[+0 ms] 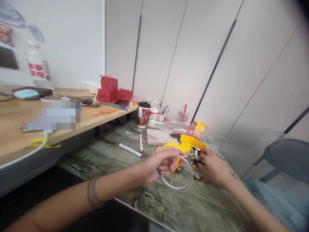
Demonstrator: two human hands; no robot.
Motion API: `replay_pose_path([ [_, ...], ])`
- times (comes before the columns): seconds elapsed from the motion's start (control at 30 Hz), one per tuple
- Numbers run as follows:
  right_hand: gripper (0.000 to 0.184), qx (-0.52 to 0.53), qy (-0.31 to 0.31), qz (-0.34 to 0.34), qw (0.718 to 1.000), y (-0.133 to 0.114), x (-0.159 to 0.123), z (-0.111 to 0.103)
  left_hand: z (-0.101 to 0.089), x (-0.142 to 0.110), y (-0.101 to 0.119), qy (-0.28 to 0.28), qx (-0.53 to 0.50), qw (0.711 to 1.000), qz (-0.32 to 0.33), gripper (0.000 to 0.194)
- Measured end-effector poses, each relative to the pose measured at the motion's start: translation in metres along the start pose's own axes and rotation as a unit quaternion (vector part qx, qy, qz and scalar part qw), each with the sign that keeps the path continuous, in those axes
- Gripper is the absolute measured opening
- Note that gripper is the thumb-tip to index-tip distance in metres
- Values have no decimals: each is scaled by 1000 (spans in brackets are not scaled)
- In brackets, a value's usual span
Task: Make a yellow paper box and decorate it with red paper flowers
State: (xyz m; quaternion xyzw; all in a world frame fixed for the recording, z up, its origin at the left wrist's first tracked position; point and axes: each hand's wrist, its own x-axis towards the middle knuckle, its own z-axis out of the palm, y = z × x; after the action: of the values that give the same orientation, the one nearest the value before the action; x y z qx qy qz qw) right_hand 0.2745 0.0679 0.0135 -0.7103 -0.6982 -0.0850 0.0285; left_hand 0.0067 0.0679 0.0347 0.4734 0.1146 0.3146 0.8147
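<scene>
My left hand (163,161) is closed on a roll of narrow white tape (177,189), which hangs below the fingers as a thin, wide ring. My right hand (213,164) grips a pair of scissors (198,163) with black handles; the blades point left toward the left fingertips. Whether the blades touch the tape I cannot tell. Just behind the hands lie yellow paper strips (193,141), partly hidden by the fingers. Dark red scraps (202,178) lie on the tabletop below the scissors.
A purple-tipped marker (131,150) and a white marker (141,142) lie left of a pale board (159,136). Behind stand a lidded paper cup (144,115) and a yellow paper box (199,126). Red boxes (107,90) are stacked on the wooden desk (111,113). A chair (288,158) is right.
</scene>
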Motion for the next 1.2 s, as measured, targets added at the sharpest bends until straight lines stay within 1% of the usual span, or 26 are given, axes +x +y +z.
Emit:
replay_pose_path([
  [0.1, 23, 81, 26, 16, 996, 7, -13, -3, 0, 0, 0, 35, 65, 997, 22, 18],
  [0.17, 24, 156, 45, 24, 986, 11, -21, -5, 1, 2, 1, 56, 102, 992, 41, 19],
  [0.23, 27, 244, 66, 14, 967, 13, -27, -8, 1, 6, 1, 73, 146, 984, 66, 21],
  [0.33, 33, 363, 88, -10, 928, 8, -37, -11, 1, 13, -1, 88, 189, 974, 91, 24],
  [0.43, 31, 429, 87, -18, 899, -6, -51, -13, 0, 22, -3, 92, 194, 971, 103, 24],
  [0.5, 25, 451, 72, -23, 889, -18, -63, -14, 0, 26, -5, 88, 204, 968, 113, 24],
  [0.57, 23, 461, 64, -21, 885, -29, -76, -13, 1, 28, -5, 82, 213, 966, 122, 26],
  [0.7, 39, 481, 78, -5, 873, -42, -92, -11, 6, 29, -8, 72, 221, 965, 123, 38],
  [0.8, 48, 501, 37, 5, 864, -42, -93, -11, 9, 29, -11, 74, 222, 965, 118, 38],
  [0.93, 42, 520, -23, 16, 854, -39, -91, -13, 11, 30, -14, 79, 218, 965, 119, 33],
  [1.07, 47, 533, -47, 15, 844, -42, -89, -17, 14, 30, -14, 71, 214, 968, 109, 33],
  [1.2, 48, 534, -39, 37, 844, -48, -89, -24, 17, 31, -14, 64, 213, 969, 106, 28],
])
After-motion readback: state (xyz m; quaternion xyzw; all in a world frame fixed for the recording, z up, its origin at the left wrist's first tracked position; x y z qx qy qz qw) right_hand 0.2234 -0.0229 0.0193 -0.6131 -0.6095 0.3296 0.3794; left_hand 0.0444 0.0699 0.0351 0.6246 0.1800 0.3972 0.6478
